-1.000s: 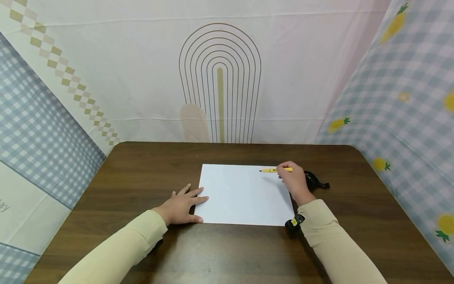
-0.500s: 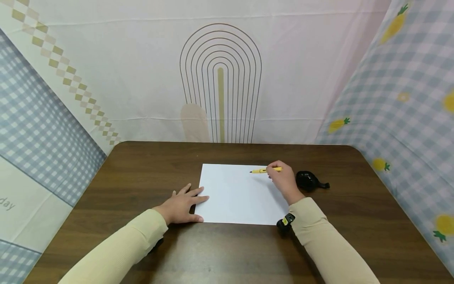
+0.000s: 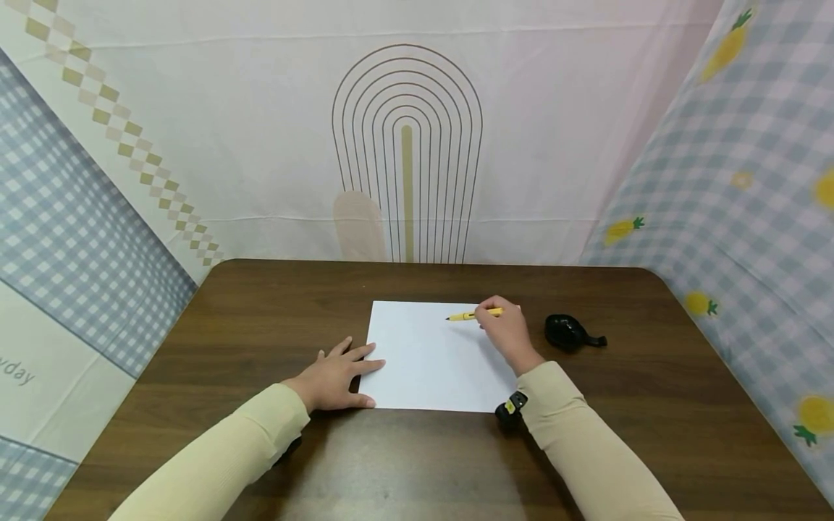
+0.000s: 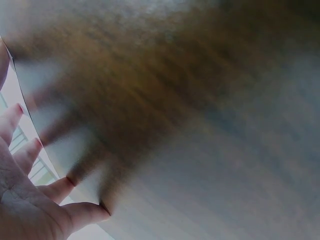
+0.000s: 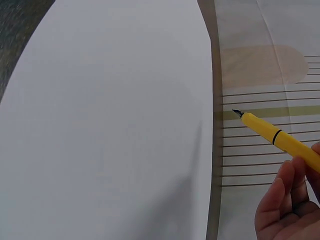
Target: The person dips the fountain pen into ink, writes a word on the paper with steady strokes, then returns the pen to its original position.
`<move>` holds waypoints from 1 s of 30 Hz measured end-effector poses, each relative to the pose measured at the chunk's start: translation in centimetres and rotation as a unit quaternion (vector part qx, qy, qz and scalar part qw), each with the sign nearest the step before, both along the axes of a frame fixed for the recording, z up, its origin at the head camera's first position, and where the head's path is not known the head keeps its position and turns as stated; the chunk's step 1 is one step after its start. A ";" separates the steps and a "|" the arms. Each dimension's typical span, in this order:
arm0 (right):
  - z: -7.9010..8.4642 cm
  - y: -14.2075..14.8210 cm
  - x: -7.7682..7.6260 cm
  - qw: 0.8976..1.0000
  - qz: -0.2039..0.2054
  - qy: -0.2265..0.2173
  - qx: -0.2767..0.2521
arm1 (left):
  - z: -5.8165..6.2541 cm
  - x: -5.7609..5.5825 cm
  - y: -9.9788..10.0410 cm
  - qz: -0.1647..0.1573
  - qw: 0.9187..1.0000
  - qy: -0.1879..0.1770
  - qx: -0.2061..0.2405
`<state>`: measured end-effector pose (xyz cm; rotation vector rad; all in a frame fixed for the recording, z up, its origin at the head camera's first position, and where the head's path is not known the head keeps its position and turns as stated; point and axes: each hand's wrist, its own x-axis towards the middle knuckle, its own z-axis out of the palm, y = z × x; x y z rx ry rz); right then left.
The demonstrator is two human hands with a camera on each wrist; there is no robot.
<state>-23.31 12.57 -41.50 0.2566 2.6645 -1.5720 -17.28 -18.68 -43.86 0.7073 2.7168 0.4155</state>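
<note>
My right hand (image 3: pixel 507 329) pinches a yellow fountain pen (image 3: pixel 461 316) above a blank white sheet of paper (image 3: pixel 423 362). The pen points left, its dark nib bare in the right wrist view, where the pen's body (image 5: pixel 290 145) runs into the fingers. A shadow lies on the sheet apart from the nib, which looks raised off it. At the sheet's left edge rests my left hand (image 3: pixel 332 380), fingers spread, with some fingertips and the thumb over the paper. From below, the left wrist view shows that hand's palm (image 4: pixel 25 200) and spread fingers.
A glossy black rounded object with a narrow neck (image 3: pixel 567 333) lies right of the sheet, near my right hand. Dark wood table (image 3: pixel 280 304) surrounds the paper. A patterned cloth (image 3: pixel 260 145) hangs behind it, with checked cloth (image 3: pixel 710 239) on the right.
My right hand has moved left over the sheet with the fountain pen, bringing the black object fully into sight. My left hand stays where it was.
</note>
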 end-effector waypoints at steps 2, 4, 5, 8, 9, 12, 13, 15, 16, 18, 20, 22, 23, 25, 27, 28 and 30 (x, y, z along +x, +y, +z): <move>-0.1 -0.2 -0.1 1.000 0.000 -0.003 0.002 | 0.0 0.0 0.0 0.000 1.000 0.001 0.000; -0.2 -0.5 -0.2 1.000 0.000 -0.004 0.005 | 0.0 0.0 0.0 0.000 1.000 0.001 0.000; -0.3 -0.6 -0.2 1.000 0.000 -0.003 0.006 | 0.0 0.0 0.0 -0.001 1.000 0.002 0.001; -0.5 -1.0 -0.3 1.000 0.001 0.001 0.009 | 0.0 0.1 0.0 0.000 1.000 0.001 0.005; -0.6 -1.1 -0.4 1.000 0.002 0.002 0.010 | 0.1 0.1 0.0 0.000 1.000 0.001 0.007; -0.8 -1.3 -0.5 1.000 0.006 0.007 0.013 | 0.0 0.2 0.1 0.002 1.000 0.001 0.009; -0.8 -1.4 -0.5 1.000 0.007 0.007 0.014 | 0.0 0.2 0.1 0.003 1.000 0.002 0.009; -0.9 -1.6 -0.5 1.000 0.009 0.010 0.015 | 0.0 0.2 0.1 0.004 1.000 0.003 0.010; -0.9 -1.7 -0.5 1.000 0.009 0.011 0.015 | 0.0 0.2 0.1 0.004 1.000 0.004 0.010; -0.8 -1.9 -0.5 1.000 0.009 0.013 0.015 | -0.1 0.1 0.1 0.004 1.000 0.006 0.010; -0.8 -2.0 -0.5 1.000 0.008 0.015 0.013 | -0.1 0.1 0.1 0.003 1.000 0.007 0.009; -0.8 -2.2 -0.6 1.000 0.009 0.016 0.012 | -0.1 0.1 0.1 0.002 1.000 0.007 0.010; -0.8 -2.3 -0.6 1.000 0.010 0.016 0.011 | -0.1 0.1 0.2 0.002 1.000 0.007 0.010; -0.9 -2.4 -0.6 1.000 0.013 0.016 0.011 | -0.1 0.1 0.2 0.002 1.000 0.007 0.009; -0.9 -2.5 -0.7 1.000 0.016 0.016 0.013 | -0.1 0.1 0.2 0.002 1.000 0.006 0.008; -0.9 -2.6 -0.7 1.000 0.016 0.016 0.013 | -0.1 0.0 0.2 0.002 1.000 0.007 0.006; -0.9 -2.7 -0.8 1.000 0.016 0.016 0.014 | -0.1 0.0 0.2 0.003 1.000 0.008 0.004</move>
